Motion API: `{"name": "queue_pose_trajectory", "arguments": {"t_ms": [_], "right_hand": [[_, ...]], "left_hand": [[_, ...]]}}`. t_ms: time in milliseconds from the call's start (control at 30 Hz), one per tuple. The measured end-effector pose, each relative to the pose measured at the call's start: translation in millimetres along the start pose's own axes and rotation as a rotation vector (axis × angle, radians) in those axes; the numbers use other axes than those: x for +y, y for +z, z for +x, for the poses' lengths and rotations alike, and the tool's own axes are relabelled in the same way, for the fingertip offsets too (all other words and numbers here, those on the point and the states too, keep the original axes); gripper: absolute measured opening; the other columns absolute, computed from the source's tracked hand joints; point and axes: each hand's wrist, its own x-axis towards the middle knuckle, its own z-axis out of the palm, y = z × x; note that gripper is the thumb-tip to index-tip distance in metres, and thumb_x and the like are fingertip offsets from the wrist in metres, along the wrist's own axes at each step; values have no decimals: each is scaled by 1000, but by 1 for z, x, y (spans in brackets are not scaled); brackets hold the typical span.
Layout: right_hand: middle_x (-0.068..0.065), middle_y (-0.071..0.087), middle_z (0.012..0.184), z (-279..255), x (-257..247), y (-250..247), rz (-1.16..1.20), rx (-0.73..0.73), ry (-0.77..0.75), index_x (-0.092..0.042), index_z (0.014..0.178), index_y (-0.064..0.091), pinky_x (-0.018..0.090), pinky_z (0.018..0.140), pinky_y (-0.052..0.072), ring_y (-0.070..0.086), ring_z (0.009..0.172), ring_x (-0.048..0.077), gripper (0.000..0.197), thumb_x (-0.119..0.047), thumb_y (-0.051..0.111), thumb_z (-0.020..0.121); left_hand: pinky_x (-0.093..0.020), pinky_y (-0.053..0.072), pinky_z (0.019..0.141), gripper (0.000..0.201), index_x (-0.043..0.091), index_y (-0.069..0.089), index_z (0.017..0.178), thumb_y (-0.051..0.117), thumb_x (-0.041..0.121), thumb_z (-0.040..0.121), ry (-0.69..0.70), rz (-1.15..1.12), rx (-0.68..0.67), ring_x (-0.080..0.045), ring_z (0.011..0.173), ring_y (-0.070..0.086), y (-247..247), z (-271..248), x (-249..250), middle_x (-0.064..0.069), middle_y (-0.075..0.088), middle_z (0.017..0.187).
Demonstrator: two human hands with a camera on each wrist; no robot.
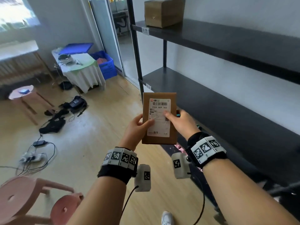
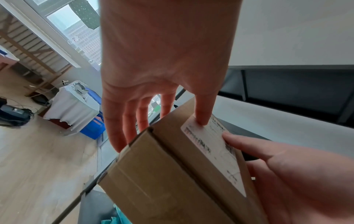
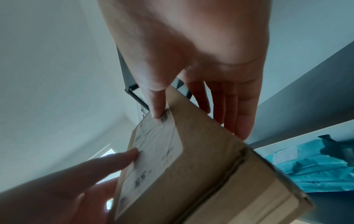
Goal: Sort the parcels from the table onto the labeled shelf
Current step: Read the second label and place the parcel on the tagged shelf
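Both hands, left hand (image 1: 136, 127) and right hand (image 1: 180, 122), clamp one brown parcel (image 1: 159, 118), still unshelved. Another box (image 1: 164, 12) already sits on the shelf (image 1: 227, 39) at twelve o'clock.

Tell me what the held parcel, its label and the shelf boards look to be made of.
Parcel: brown corrugated cardboard, matte; folded flaps and raw edges show. Label: white printed paper, slightly glossy, with barcode. Shelf boards: dark, smooth, faintly reflective; probably painted metal or laminate, can't tell which.

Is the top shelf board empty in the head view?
No, a brown cardboard box sits on the top shelf board, while both hands hold another parcel below it.
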Motion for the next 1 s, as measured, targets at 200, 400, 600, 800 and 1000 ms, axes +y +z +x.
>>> {"name": "queue_pose_trajectory", "arguments": {"t_ms": [200,400,600,800,1000], "right_hand": [[-8,65,99,71,-25,25,-76,-11,-33,-21,120,63,11,51,37,53,68,-6,43,-53,57,92],[-1,71,107,134,-42,56,-113,-26,7,-17,121,63,15,52,41,61,74,6,48,-53,58,91],[5,65,124,211,-59,94,-103,112,122,-13,129,54,40,88,53,64,106,23,67,-61,62,83],[8,64,121,265,-78,128,-59,271,268,-7,127,48,41,88,52,63,106,27,65,-54,63,85],[5,65,119,297,-85,146,-44,380,327,-12,124,54,30,74,46,63,98,21,47,-43,60,90]], "left_hand": [[-47,62,86,50,21,53,141,67,30,94,-4,-26,31,-26,99,75,-25,68,7,-10,75,110],[-38,63,82,67,15,41,149,70,30,91,-71,-33,42,-23,100,73,-56,142,5,-12,71,118],[-27,53,63,40,9,53,114,74,29,85,-66,102,8,-21,90,69,-92,237,16,-12,68,110],[-30,53,75,41,15,57,120,74,27,85,-56,244,-206,-17,90,66,-127,325,32,-8,67,119],[-17,47,60,50,17,52,141,67,26,94,-81,261,-400,-1,78,61,-132,388,55,1,65,111]]}}
